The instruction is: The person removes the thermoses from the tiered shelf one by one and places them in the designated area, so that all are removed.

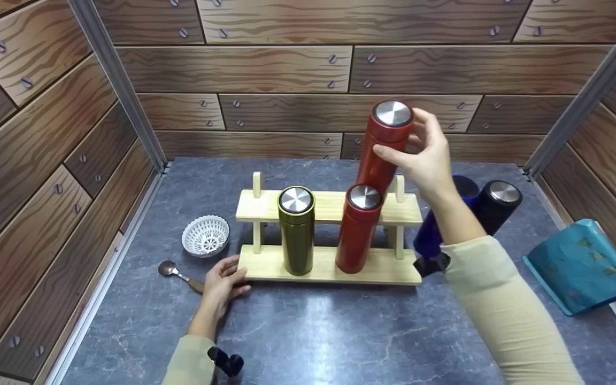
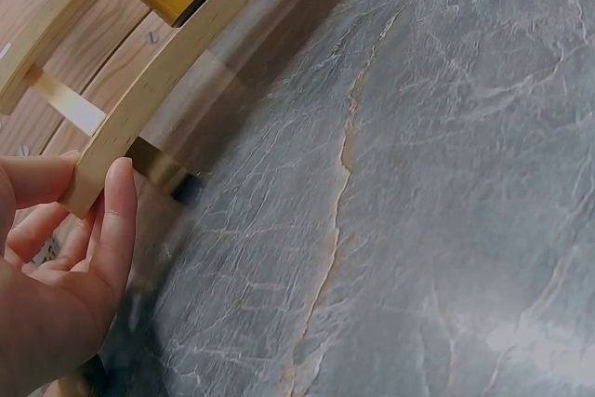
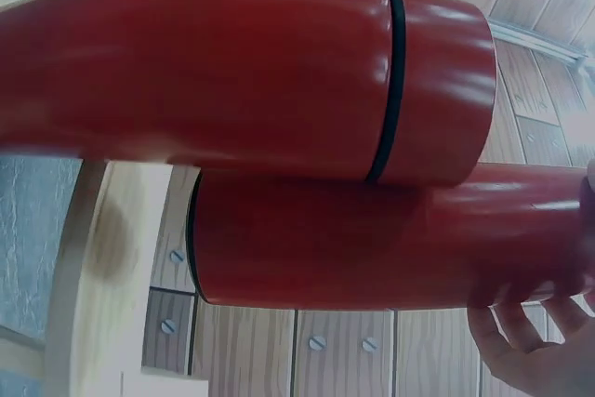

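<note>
A two-tier wooden rack (image 1: 262,266) stands mid-table. My left hand (image 1: 220,286) pinches the left end of its lower shelf between thumb and fingers, as the left wrist view also shows. With thumb and fingers around its upper part, my right hand (image 1: 428,160) holds a red thermos (image 1: 376,170), its steel lid upward. The base of this thermos is close over the upper shelf in the right wrist view. In the head view it is partly hidden behind a second red thermos (image 1: 355,240), upright on the lower shelf. To the left on that shelf stands an olive-gold thermos (image 1: 297,243).
Right of the rack, a blue thermos (image 1: 428,235) and a black thermos (image 1: 495,208) stand partly behind my right forearm. A teal pouch (image 1: 575,267) lies farther right. On the left are a white openwork basket (image 1: 206,236) and a spoon (image 1: 179,275) beside my left hand.
</note>
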The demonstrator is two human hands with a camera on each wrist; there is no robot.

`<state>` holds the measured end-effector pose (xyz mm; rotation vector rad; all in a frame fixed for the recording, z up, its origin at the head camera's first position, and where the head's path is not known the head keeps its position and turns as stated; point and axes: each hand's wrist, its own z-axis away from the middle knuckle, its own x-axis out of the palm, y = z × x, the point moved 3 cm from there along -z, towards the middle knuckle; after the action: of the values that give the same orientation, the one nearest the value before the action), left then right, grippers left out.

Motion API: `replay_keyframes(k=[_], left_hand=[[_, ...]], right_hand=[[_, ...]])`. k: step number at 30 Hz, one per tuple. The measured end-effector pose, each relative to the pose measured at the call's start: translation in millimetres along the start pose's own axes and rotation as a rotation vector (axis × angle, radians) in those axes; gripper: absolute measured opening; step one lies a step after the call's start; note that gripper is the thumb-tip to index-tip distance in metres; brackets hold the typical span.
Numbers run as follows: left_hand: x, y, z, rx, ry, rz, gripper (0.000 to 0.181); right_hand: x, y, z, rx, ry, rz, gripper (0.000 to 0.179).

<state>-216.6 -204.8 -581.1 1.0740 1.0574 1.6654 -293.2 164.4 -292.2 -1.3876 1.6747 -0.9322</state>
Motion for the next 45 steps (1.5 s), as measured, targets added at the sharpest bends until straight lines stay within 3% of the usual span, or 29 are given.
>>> replay_keyframes(k=[14, 26, 40, 45], left_hand=[[0.7, -0.7, 0.4, 0.009, -0.011, 0.010, 0.047], [0.3, -0.5, 0.3, -0.001, -0.006, 0.010, 0.046], [-2.8, -0.5, 0.2, -0.004, -0.003, 0.005, 0.045], [-0.6, -0.3, 0.4, -0.006, -0.014, 0.002, 0.045]], right_hand=[[-42.0, -3.4, 22.8, -0.016, 0.113, -0.100, 0.067], [-78.6, -3.8, 46.4, -0.104, 0.197, -0.180, 0.067], [-112.8, 9.3, 71.4, -0.096, 0.214, -0.214, 0.069], [-128.0, 17.9, 79.9, -0.078, 0.257, -0.216, 0.068]])
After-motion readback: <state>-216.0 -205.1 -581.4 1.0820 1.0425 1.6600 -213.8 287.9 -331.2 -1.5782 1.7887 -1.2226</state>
